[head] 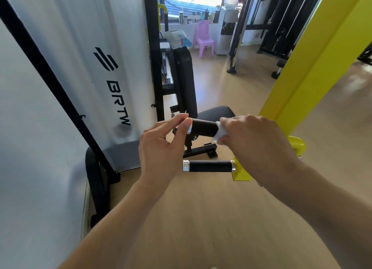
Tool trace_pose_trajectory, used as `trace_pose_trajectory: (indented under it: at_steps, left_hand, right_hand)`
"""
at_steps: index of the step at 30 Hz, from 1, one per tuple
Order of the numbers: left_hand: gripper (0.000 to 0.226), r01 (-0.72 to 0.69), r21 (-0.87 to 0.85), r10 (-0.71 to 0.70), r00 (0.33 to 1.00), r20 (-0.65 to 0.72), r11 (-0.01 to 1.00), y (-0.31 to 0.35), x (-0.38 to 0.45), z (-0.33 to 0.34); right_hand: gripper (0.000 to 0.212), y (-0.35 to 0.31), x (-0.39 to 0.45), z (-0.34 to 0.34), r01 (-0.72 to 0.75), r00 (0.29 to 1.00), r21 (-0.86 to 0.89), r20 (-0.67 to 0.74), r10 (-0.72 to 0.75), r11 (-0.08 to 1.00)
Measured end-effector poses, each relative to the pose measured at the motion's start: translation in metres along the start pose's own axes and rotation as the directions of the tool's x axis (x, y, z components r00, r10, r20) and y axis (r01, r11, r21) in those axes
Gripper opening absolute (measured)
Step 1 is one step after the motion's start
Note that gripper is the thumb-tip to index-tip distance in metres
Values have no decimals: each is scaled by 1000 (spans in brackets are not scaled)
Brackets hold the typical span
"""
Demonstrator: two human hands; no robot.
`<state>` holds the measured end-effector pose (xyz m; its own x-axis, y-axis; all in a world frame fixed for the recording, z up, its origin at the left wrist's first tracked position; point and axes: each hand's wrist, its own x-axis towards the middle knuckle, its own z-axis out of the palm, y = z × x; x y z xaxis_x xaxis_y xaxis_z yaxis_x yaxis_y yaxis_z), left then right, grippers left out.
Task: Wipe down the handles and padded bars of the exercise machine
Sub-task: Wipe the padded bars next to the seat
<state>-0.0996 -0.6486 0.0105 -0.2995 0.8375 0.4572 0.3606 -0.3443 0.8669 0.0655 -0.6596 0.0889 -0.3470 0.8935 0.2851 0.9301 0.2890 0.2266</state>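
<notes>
Two black foam handles with silver end caps stick out leftward from a yellow machine arm (314, 71). The upper handle (204, 127) is at mid-frame, the lower handle (209, 166) just below it. My left hand (163, 147) pinches the silver free end of the upper handle with thumb and fingertips. My right hand (253, 139) is closed around a white cloth (219, 132), which is pressed against the right end of that upper handle. The lower handle is untouched.
A white shroud marked BRTW (112, 83) on a black frame stands at the left. Behind the handles are a black padded backrest (186, 83) and seat (216, 112). A pink plastic chair (203, 39), a water dispenser and other machines stand farther back on the wooden floor.
</notes>
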Motion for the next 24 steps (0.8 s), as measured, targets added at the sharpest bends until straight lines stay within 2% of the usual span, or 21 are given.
trace_pose_trajectory:
  at_steps: [4,7,9,11,13,16,19,22,24]
  left_hand:
    - [17,-15,-20,14,1000,-7,1000,-2,1,-1]
    - [15,-38,6,38,999,-12,999,-3,2,-1]
    - [14,-37,29,37,999,-22,999,-1,2,0]
    - [12,-22,48,23,999,-25,999,-1,0,3]
    - [14,-19,57,19,1000,-12,998,-1,0,4]
    - [12,-24,48,24,1000,-1,999,-1,-1,5]
    - [17,-28,17,28,999,-27,999,1,-3,7]
    - [17,-30,1,30,999,-40,1000,1,-1,5]
    - [18,-78,16,79,996,-34,997,0,-1,1]
  right_hand:
    - [25,-28,12,22,83,973,187,-228,-39,979]
    - [42,-31,15,26,119,974,324,-222,-48,939]
    - [37,-20,9,22,69,989,221,-140,-38,973]
    - [20,-2,0,20,-24,998,-15,-58,24,1000]
    - [11,10,-9,17,-38,998,-188,-63,26,981]
    - [11,12,-10,12,-38,997,-269,-80,17,962]
    - [11,9,-4,14,-9,1000,-132,-17,7,991]
    - [26,-8,7,22,76,983,104,-174,-57,992]
    - [40,-22,14,27,147,966,213,-239,-95,966]
